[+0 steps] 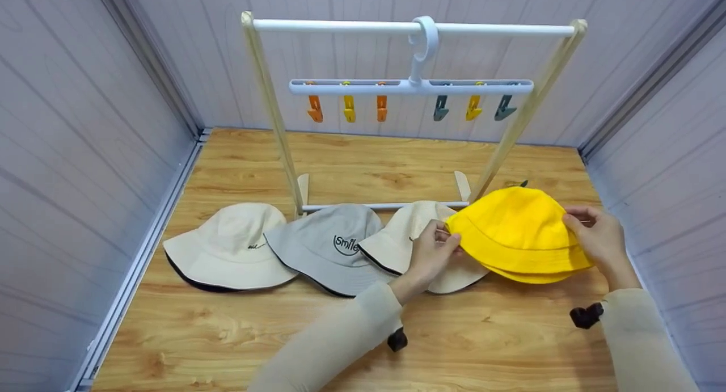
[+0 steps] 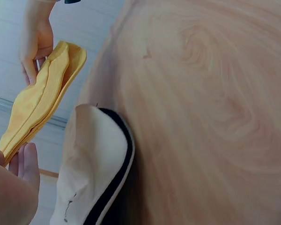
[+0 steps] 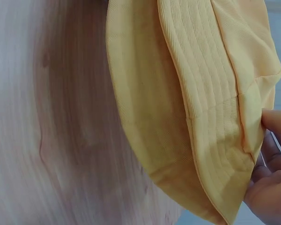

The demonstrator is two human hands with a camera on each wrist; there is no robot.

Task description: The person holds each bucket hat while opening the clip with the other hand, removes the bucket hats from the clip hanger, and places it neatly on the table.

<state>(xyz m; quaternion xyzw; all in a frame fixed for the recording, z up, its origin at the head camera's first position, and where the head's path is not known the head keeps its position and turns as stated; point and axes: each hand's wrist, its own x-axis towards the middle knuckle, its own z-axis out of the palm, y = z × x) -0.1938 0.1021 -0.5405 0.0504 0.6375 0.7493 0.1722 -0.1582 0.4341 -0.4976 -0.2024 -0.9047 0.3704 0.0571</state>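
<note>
A yellow bucket hat (image 1: 519, 227), flattened, is held up over the right part of the wooden table. My left hand (image 1: 434, 253) pinches the left end of its brim between thumb and fingers. At the opposite side my right hand (image 1: 601, 239) grips the hat, thumb on the near face and fingers behind. Seen from the right wrist, the brim (image 3: 145, 108) hangs slightly apart in two layers. Behind my left hand lies a cream bucket hat (image 1: 391, 247) with a dark brim edge, partly covered by that hand and the yellow hat.
Left of these lie a grey "Smile" bucket hat (image 1: 334, 250) and another cream bucket hat (image 1: 232, 250), overlapping in a row. Behind stands a wooden rack (image 1: 266, 97); from its white bar (image 1: 340, 26) hangs a white hanger (image 1: 363, 89) with several coloured clips (image 1: 382, 108). Panel walls (image 1: 74, 154) enclose the table.
</note>
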